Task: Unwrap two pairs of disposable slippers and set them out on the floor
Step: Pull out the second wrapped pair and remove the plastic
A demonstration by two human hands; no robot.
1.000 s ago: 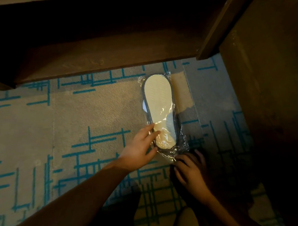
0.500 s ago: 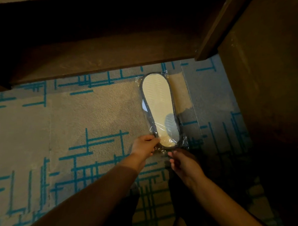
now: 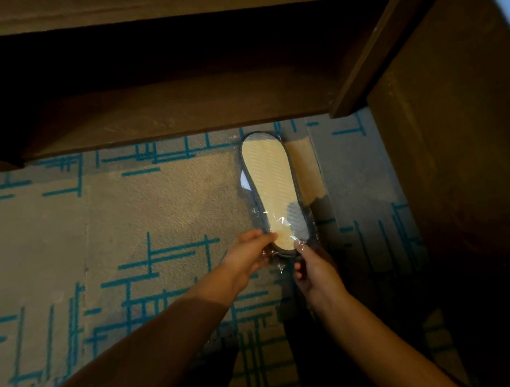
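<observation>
A pair of slippers [image 3: 267, 185] in a clear plastic wrapper lies sole-up on the carpet, its cream sole edged in grey, toe end toward the wooden shelf. My left hand [image 3: 246, 258] pinches the wrapper's near end on the left side. My right hand [image 3: 314, 269] pinches the crinkled plastic [image 3: 287, 224] on the right side of the same end. Both hands grip the wrapper at the heel. Only this one wrapped pair is in view.
A dark wooden shelf [image 3: 175, 116] runs across the top, with a wooden post [image 3: 362, 57] and panel [image 3: 454, 143] on the right. The beige carpet [image 3: 115, 222] with teal line pattern spreads to the left. The lower right lies in deep shadow.
My left hand slid from the sole down to the wrapper's near end. My right hand rose from the carpet and took hold of the plastic. The package shifted slightly.
</observation>
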